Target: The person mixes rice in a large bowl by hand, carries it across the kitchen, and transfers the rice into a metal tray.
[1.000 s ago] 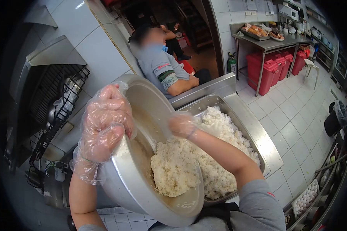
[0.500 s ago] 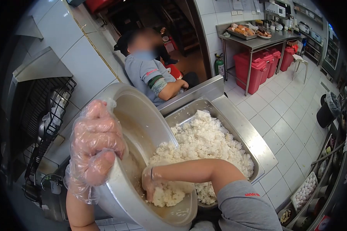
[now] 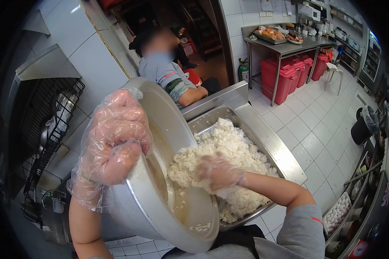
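Note:
My left hand (image 3: 116, 140), in a clear plastic glove, is closed round the rim of a large metal pot (image 3: 142, 211). The pot is tipped on its side, its mouth facing a deep steel pan (image 3: 199, 126). Cooked white rice (image 3: 240, 149) lies heaped in that pan. My right hand (image 3: 220, 172), gloved in clear plastic too, is over the rice near the pot's lip. Motion smears its fingers, so their grip cannot be made out. A thin film and a few loose grains cling to the pot's inside.
A person in a grey shirt (image 3: 164, 75) sits beyond the steel ledge. A black wire rack (image 3: 52, 129) is at left. Red bins (image 3: 274, 80) stand under a steel table (image 3: 285, 49). At right are a tray of eggs (image 3: 338, 211) and a black bin (image 3: 363, 127).
My right hand has come out of the pot and moved up and right over the rice in the pan. The rice clump has gone from the pot. My left hand keeps its hold.

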